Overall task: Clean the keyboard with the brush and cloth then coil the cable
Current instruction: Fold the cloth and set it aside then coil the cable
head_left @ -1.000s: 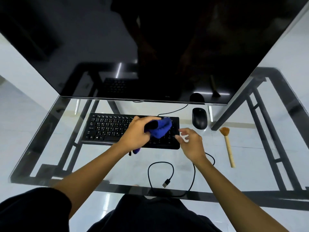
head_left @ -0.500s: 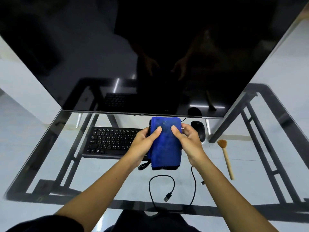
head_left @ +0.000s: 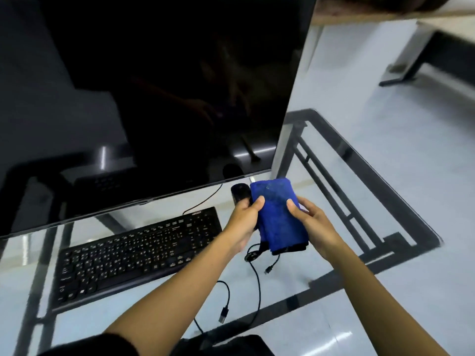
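Two hands hold a blue cloth (head_left: 279, 217) up in the air, above the glass surface (head_left: 385, 201). The cloth is folded into a long shape. The left hand (head_left: 244, 222) grips its left edge, with the thumb on top of the cloth. The right hand (head_left: 316, 224) grips its right edge, and its thumb presses on top too. Both hands are closed on the cloth.

A black keyboard (head_left: 136, 255) lies flat on the surface, to the left of the hands. It sits at a slant. Its black cable (head_left: 255, 283) runs loose over the glass near the person, under the arms. The plug end (head_left: 223, 314) of the cable lies near the front edge of the surface. A small dark loop and a thin cord hang just below the bottom of the cloth; I cannot tell what they belong to.

A black mouse (head_left: 239, 192) sits behind the left hand, and the cloth hides part of it. A big dark screen (head_left: 154, 86) stands at the back of the surface. It is off, and it shows faint reflections. The floor (head_left: 385, 98) under the glass is pale and shiny.
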`<move>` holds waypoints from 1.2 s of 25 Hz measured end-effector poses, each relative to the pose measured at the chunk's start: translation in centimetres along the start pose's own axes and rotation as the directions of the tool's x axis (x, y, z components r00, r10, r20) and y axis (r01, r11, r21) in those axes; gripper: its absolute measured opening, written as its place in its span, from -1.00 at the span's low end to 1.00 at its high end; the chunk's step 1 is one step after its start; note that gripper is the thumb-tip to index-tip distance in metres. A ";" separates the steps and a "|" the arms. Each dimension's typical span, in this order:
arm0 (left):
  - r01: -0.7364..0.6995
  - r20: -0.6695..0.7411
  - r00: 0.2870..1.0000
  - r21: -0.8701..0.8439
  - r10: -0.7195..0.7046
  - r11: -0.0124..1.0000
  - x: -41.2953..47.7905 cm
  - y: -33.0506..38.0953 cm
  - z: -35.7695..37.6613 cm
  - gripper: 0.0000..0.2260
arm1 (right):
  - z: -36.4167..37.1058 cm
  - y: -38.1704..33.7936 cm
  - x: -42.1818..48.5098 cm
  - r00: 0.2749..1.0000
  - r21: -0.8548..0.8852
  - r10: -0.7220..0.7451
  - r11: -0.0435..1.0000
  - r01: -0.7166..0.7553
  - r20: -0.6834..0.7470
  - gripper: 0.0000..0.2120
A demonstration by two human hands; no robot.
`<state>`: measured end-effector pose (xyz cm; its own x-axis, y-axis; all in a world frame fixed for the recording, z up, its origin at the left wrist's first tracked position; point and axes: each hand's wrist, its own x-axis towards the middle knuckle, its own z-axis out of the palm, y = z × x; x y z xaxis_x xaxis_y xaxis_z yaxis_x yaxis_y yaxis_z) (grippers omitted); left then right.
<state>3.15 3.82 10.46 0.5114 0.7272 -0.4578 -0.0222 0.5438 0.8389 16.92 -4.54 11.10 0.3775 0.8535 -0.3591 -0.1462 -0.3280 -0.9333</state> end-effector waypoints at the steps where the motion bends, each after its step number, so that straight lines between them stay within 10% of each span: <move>1: 0.031 0.019 0.999 -0.005 -0.031 1.000 1.1 -0.4 1.5 -0.80 | -1.9 0.5 -0.1 0.999 0.027 0.037 0.999 -0.037 0.019 -0.70; 10: 0.170 -0.032 0.985 0.409 -0.172 0.897 10.3 -5.1 9.7 -0.58 | -10.6 4.3 5.0 0.947 -0.276 0.014 0.955 -0.108 -0.322 -0.49; 21: 0.012 0.066 0.994 0.707 -0.083 0.707 10.0 -4.9 8.9 -0.45 | -9.3 5.5 7.5 0.889 -0.794 -0.079 0.490 -0.360 -0.451 -0.51; 30: -0.224 -0.040 0.935 0.702 0.351 0.676 1.4 -0.8 -5.9 -0.66 | 5.6 3.5 5.8 0.926 -0.755 -0.375 0.594 0.279 0.047 -0.53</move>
<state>-1.16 6.84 7.44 0.4364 0.8879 -0.1452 0.4731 -0.0892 0.8765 13.50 1.52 5.73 0.3610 0.9324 0.0171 0.7085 -0.2623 -0.6551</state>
